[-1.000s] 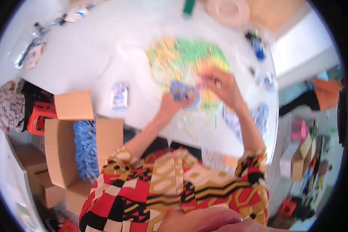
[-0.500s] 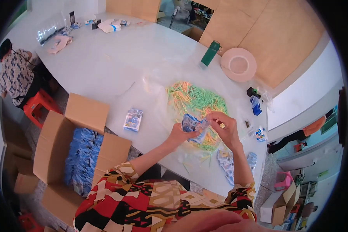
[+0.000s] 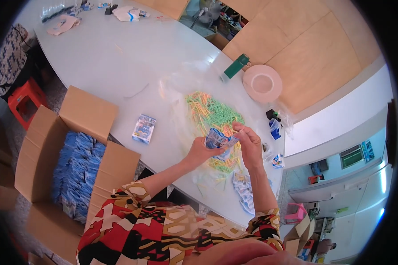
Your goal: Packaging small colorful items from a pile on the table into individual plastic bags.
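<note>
My left hand [image 3: 198, 153] is closed round a small clear plastic packet [image 3: 215, 138] with blue-and-white striped edges. At the packet's right side my right hand [image 3: 249, 142] is closed in a pinch on its clear edge; whether the fingertips also hold something small is too fine to see. Just beyond and beneath both hands spreads a heap of thin green, yellow and orange plastic sticks [image 3: 219, 114] on clear sheeting. Several flat packets [image 3: 243, 191] lie by my right forearm. A filled-looking blue-and-white packet [image 3: 144, 129] rests on the table to the left.
An open cardboard box [image 3: 90, 106] full of blue striped packets stands left of the table [image 3: 106, 57]. A green flask [image 3: 236, 66], a pale hat [image 3: 262, 84] and a blue item [image 3: 275, 130] sit at the far right. Another person [image 3: 11, 59] is beside a red stool [image 3: 27, 100].
The view has shifted, so the table and box appear further left and larger. Both hands stay at the packet, with the right hand still pinching near its edge.
</note>
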Tool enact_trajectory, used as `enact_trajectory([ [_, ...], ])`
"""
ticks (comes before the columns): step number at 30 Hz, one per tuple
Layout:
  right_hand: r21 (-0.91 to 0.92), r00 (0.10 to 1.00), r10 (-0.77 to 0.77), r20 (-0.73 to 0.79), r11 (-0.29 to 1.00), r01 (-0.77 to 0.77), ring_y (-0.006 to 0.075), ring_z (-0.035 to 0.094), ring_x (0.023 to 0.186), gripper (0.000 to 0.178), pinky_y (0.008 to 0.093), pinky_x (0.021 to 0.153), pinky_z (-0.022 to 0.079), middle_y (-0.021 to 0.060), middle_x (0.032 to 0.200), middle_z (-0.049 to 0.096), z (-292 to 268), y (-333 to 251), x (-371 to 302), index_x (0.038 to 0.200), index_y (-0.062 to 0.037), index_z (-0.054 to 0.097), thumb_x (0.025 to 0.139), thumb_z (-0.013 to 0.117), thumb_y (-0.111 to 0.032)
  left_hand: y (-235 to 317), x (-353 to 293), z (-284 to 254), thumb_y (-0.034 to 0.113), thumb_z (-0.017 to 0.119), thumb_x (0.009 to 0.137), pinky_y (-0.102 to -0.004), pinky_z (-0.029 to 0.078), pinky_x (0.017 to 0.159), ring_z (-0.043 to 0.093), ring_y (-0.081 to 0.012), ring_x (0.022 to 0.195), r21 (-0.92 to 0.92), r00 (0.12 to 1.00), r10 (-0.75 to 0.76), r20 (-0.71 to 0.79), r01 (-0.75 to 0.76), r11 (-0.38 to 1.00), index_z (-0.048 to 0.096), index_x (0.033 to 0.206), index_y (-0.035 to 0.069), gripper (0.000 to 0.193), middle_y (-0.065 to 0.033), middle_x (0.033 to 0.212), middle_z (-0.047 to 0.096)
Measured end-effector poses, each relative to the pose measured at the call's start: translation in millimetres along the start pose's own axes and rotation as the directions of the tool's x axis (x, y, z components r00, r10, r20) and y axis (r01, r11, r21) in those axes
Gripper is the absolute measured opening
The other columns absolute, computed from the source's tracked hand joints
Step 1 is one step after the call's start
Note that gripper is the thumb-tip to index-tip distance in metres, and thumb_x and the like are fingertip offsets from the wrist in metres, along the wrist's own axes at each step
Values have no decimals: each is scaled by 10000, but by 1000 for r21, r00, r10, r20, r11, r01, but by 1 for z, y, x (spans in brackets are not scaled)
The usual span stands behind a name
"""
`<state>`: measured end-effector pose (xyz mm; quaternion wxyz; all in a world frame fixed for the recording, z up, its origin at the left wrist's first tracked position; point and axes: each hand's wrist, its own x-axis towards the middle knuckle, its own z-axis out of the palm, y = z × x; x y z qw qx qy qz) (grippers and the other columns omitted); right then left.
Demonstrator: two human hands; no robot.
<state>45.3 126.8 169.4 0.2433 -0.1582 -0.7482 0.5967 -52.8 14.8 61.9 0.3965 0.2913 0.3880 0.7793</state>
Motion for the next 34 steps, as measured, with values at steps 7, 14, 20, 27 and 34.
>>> enact_trajectory([
  [7, 287, 1000, 24, -5, 958, -21, 204, 436, 1156, 220, 385, 997, 333, 77, 1257, 477, -2, -8, 7, 1071, -90, 540, 913, 515, -242, 0, 4, 0, 132, 749, 695, -241, 467, 620, 581, -69, 684, 43, 995, 91, -45, -89, 995, 662, 862, -8, 235, -42, 751, 658],
  [14, 441, 993, 82, 87, 890, -112, 220, 423, 1171, 256, 407, 1025, 287, 79, 1286, 459, 12, -1, -9, 1098, -69, 527, 900, 529, -232, 7, -10, -3, 120, 746, 714, -223, 468, 647, 575, -55, 730, 125, 995, 100, -20, -96, 987, 667, 894, 4, 228, -22, 821, 659],
  [20, 373, 991, 84, 108, 920, -119, 229, 391, 1209, 211, 403, 1036, 260, 97, 1304, 441, -13, 4, -6, 998, -77, 538, 907, 507, -264, -5, -2, -3, 140, 766, 670, -251, 471, 638, 565, -53, 683, 78, 991, 108, -74, -102, 992, 676, 849, 7, 240, -26, 750, 658],
  [27, 396, 996, 41, 77, 916, -69, 267, 348, 1260, 260, 395, 1045, 264, 135, 1348, 402, -5, -14, 15, 1027, -49, 563, 917, 485, -270, 16, 6, -2, 79, 746, 701, -221, 473, 660, 585, -70, 717, 42, 997, 4, -72, -1, 999, 657, 911, -4, 243, -33, 830, 655],
  [34, 289, 997, 62, 53, 954, -75, 262, 381, 1239, 332, 378, 1050, 263, 118, 1342, 422, -26, 36, -21, 1189, -57, 532, 910, 503, -234, -5, 1, 7, 11, 701, 731, -259, 487, 770, 614, -113, 806, 91, 990, -134, 33, 131, 987, 611, 983, -13, 269, -52, 895, 651],
])
